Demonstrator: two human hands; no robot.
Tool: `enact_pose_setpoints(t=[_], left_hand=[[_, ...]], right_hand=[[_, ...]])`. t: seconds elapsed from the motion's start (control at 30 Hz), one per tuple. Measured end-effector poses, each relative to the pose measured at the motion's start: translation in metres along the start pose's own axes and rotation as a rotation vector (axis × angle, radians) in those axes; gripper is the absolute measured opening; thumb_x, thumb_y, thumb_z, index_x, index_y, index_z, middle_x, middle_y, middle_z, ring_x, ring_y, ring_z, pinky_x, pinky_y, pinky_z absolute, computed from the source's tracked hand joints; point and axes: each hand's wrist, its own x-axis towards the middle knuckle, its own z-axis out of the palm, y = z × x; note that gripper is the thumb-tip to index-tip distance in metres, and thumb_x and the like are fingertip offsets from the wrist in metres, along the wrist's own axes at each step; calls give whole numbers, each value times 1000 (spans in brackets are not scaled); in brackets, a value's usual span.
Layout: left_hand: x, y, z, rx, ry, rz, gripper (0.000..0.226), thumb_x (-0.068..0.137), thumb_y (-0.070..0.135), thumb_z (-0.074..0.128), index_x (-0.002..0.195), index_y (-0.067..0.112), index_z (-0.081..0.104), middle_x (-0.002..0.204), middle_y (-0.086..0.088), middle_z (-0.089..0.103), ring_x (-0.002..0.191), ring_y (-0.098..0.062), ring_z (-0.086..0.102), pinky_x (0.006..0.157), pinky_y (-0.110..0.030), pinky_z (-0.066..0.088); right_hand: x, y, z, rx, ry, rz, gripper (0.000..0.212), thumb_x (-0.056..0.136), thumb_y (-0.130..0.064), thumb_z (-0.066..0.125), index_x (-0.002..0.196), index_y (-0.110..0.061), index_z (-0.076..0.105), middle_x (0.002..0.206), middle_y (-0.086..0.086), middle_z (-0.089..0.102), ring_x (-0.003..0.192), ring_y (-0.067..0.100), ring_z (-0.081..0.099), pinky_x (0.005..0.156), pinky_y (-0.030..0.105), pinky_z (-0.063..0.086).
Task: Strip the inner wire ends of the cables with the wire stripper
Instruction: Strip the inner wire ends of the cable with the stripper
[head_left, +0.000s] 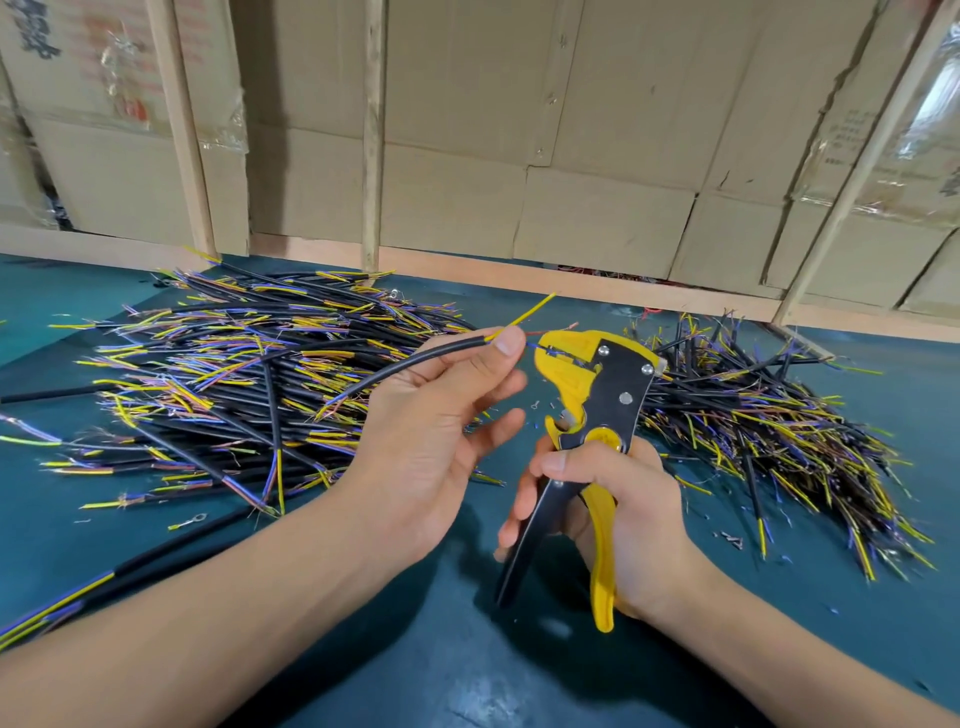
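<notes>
Black-sheathed cable (415, 361) is pinched by the left hand (441, 421), its blue wire (531, 344) fed into the wire stripper (587, 384) gripped by the right hand (618, 499); a handle squeeze is judged next.

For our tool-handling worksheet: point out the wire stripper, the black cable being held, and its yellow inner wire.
wire stripper (623, 384): head view, black head plate.
black cable (415, 364): head view, mid-sheath.
yellow inner wire (530, 312): head view, free length.

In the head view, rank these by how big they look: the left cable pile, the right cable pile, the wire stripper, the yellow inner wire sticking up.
1. Left cable pile, widest spread.
2. Right cable pile, clearly smaller in spread.
3. Wire stripper, though it sits nearer the camera in the right hand.
4. Yellow inner wire, thinnest and shortest.
</notes>
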Motion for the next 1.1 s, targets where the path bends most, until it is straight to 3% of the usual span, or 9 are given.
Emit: enact_pose_setpoints(t=[0.2, 0.3, 0.5, 0.6, 0.67, 0.77, 0.9, 1.0, 1.1], left_hand=[[4, -2, 1, 49, 60, -7, 13, 68, 29, 81, 76, 21, 75, 82, 7, 61, 69, -8, 46, 59, -25, 37], [5, -2, -1, 35, 56, -36, 16, 69, 32, 80, 78, 20, 75, 79, 7, 63, 66, -8, 50, 59, -24, 39], [12, 8, -10, -83, 82, -128, 33, 86, 46, 71, 101, 17, 66, 74, 1, 61, 61, -15, 51, 57, -28, 42], [20, 11, -18, -49, 170, -172, 38, 92, 49, 64, 104, 13, 66, 70, -2, 61, 55, -16, 51, 48, -28, 43], [24, 14, -24, 32, 210, -172, 32, 96, 43, 62, 104, 12, 64, 70, -3, 62, 53, -16, 54, 47, -27, 45], [30, 17, -28, 299, 245, -54, 13, 99, 19, 60, 101, 7, 64, 67, -6, 63, 51, -18, 59, 43, -26, 45], [34, 17, -33, 715, 159, 178, 8, 97, 9, 58, 93, 10, 66, 68, -2, 67, 57, -19, 66, 45, -28, 46], [36, 22, -47, 1337, -209, 415, 13, 89, 16, 67, 101, 22, 67, 78, 10, 68, 72, -11, 62, 68, -22, 49], [34, 23, -57, 1771, -606, 402, 20, 87, 24, 71, 107, 24, 68, 88, 14, 61, 86, -6, 49, 80, -8, 36]], right_hand=[[-3, 0, 4, 56, 129, 43, 23, 48, -21, 65, 54, -7, 47, 48, 15, 42, 34, 26, 42, 44, 33, 45], [-1, 1, 3, 75, 147, 54, 12, 57, -13, 59, 57, -7, 48, 49, 16, 42, 34, 26, 43, 44, 34, 45], [5, -12, -10, 97, 249, 43, 10, 60, -17, 56, 55, -12, 49, 51, 13, 43, 36, 26, 43, 46, 33, 44], [12, -29, -32, 152, 366, -62, 13, 66, -19, 55, 60, -12, 46, 53, 11, 44, 41, 26, 43, 48, 33, 46], [17, -40, -50, 198, 452, -140, 14, 80, -18, 53, 68, -12, 49, 58, 10, 49, 49, 28, 51, 53, 38, 54], [21, -53, -74, 258, 584, -143, 19, 95, -15, 52, 77, -11, 55, 66, 9, 60, 66, 30, 69, 70, 43, 63], [19, -62, -91, 389, 624, 23, 16, 98, -16, 55, 87, -6, 60, 74, 13, 71, 74, 29, 77, 66, 43, 64], [20, -64, -88, 244, 628, 43, 14, 99, -13, 54, 89, -4, 59, 74, 16, 72, 71, 30, 77, 68, 46, 65], [21, -57, -80, -163, 722, -126, 13, 98, -11, 60, 86, -5, 61, 70, 10, 71, 59, 28, 71, 56, 39, 62]])
